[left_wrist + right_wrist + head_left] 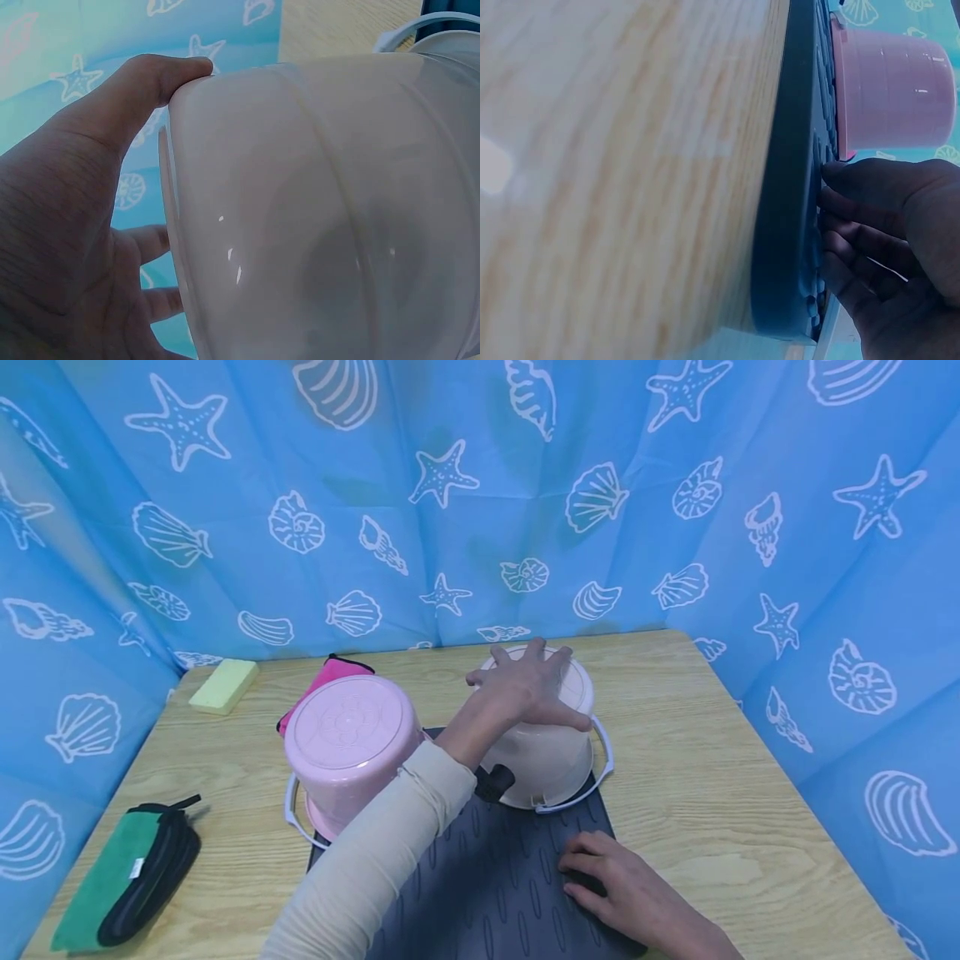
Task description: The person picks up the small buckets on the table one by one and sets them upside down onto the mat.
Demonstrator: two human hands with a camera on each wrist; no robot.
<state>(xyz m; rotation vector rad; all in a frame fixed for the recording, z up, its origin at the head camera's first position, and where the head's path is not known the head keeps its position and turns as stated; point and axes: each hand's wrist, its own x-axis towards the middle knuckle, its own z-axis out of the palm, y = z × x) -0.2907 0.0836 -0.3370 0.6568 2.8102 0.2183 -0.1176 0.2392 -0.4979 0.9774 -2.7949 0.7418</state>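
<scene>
My left hand (pixel 525 685) spreads across the upturned base of a whitish bucket (pixel 543 764). In the left wrist view its thumb lies at the bucket's edge, and its extended fingers touch the base. The bucket stands upside down on a dark ribbed mat (pixel 487 893), its pale handle (pixel 609 756) lowered at the side. Near the mat's right edge, my right hand (pixel 626 889) rests loosely bent fingertips on the ribbed surface and holds nothing. Left of the whitish bucket, a pink bucket (pixel 352 735), also upside down, is partly hidden by my left sleeve.
A bright pink cloth (pixel 337 670) lies behind the pink bucket. Further left on the wooden table (pixel 720 777) are a yellow sponge (pixel 223 687) and a folded green and black cloth (pixel 123 877). A blue shell-patterned curtain (pixel 465 527) surrounds the table's back and sides.
</scene>
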